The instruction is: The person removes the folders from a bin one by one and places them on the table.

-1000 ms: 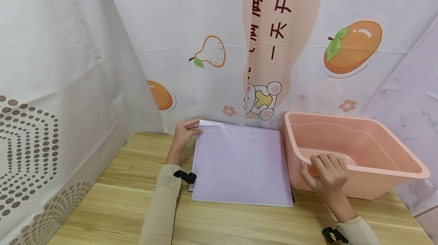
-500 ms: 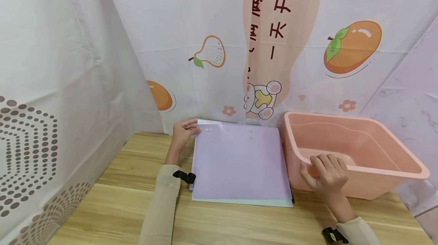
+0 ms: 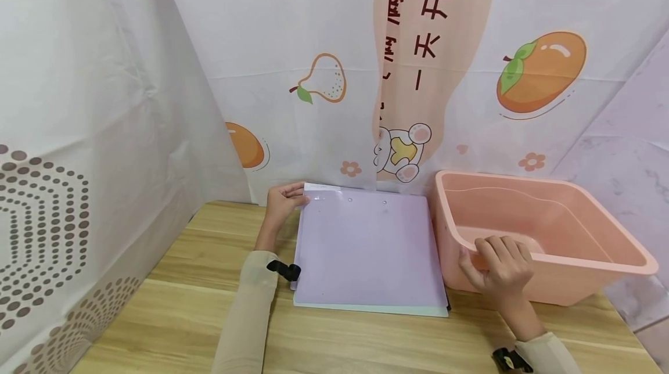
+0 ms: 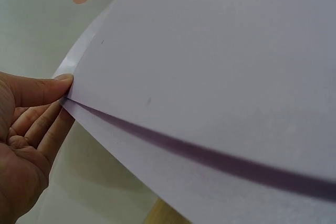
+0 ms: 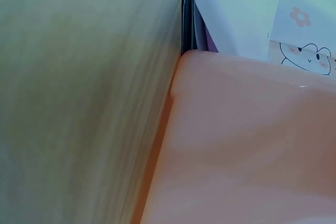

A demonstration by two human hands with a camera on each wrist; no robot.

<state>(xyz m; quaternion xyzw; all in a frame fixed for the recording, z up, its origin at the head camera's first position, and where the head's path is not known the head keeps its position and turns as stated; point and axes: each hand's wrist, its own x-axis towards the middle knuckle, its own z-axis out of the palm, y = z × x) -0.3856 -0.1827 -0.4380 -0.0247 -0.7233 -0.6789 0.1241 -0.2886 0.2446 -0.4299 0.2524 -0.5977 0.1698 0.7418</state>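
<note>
A stack of flat light-purple folders (image 3: 368,252) lies in the middle of the wooden table, with a pale strip showing along its near edge. At its far left corner my left hand (image 3: 282,205) pinches the edge. In the left wrist view, the thumb (image 4: 39,90) is on top and the fingers are underneath, and a dark gap runs between two purple layers (image 4: 210,77). My right hand (image 3: 504,263) grips the near rim of a pink plastic bin (image 3: 575,281), fingers over the rim and thumb outside. The right wrist view shows the bin's wall (image 5: 236,145), but not the hand.
The bin stands right against the stack's right side, and its visible floor is bare. Behind the table (image 3: 172,304) hangs a printed curtain (image 3: 261,31) with fruit pictures; another curtain (image 3: 104,101) borders the left. Dark edges (image 5: 187,19) of the stack show beside the bin.
The purple top layer has shifted slightly away from me, so a pale green strip now shows along the stack's near edge. Both hands have stayed almost in place.
</note>
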